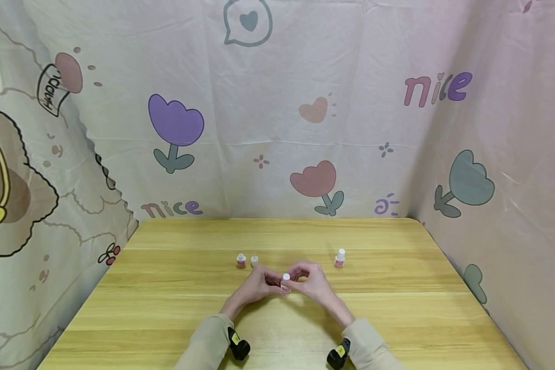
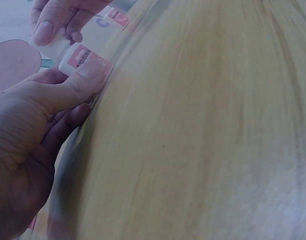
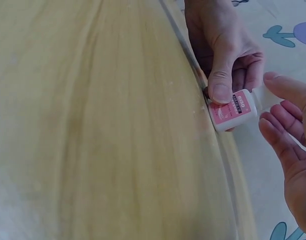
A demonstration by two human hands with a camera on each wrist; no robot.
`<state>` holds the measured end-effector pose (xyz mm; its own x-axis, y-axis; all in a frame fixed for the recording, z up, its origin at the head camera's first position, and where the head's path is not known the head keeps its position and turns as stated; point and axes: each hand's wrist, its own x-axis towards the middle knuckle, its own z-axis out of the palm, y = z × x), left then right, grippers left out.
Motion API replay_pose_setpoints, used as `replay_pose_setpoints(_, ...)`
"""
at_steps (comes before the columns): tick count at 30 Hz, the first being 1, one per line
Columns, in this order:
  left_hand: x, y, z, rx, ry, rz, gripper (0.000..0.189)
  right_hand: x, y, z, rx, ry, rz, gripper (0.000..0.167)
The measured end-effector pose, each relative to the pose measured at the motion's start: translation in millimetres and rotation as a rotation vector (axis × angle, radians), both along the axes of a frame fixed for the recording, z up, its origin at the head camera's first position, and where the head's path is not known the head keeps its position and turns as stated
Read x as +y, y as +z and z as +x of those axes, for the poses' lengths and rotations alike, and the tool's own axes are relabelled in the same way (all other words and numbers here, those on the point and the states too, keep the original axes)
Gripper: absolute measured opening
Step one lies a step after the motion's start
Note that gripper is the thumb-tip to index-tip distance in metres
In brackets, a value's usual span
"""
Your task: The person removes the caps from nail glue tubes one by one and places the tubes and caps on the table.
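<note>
From here I watch my left hand (image 1: pixel 258 285) pinch the pink-labelled body of a small bottle (image 3: pixel 233 108), thumb flat over the label, while my right hand (image 1: pixel 312 281) has its thumb and fingers closed about the white cap (image 1: pixel 285 277). The bottle sits between both hands, in front of me, its long axis roughly upright with the cap uppermost; I cannot tell whether its base touches the surface (image 1: pixel 388 298). I judge that everything turns on that axis: left grip low on the body, right grip above it, so any twist or pull should run along one line. Beyond the left hand, and nearer to it, stand a second bottle (image 1: pixel 241 261) and, just beside it, a small white piece (image 1: pixel 254 261), probably a cap. Well apart, beyond the right hand, a third bottle (image 1: pixel 339 258) stands upright, capped.
</note>
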<state>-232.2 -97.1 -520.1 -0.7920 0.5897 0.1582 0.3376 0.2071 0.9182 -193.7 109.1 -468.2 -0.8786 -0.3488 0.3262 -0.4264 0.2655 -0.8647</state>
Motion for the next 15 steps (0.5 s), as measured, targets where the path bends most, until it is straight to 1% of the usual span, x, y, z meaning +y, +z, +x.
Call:
replay_pose_setpoints(6,0.1,0.4,0.1,-0.001,-0.001,-0.007,0.021,1.1,0.2,-0.3,0.060,0.028,-0.017,0.015)
replay_pose_setpoints(12,0.1,1.0,0.5,0.005,0.006,-0.020,0.018,1.0,-1.1,-1.0,0.066,0.056,-0.018,0.014)
replay_pose_setpoints(15,0.1,1.6,0.5,0.014,0.005,-0.026,0.017,2.9,-14.7,-9.0,0.076,0.065,-0.013,0.014)
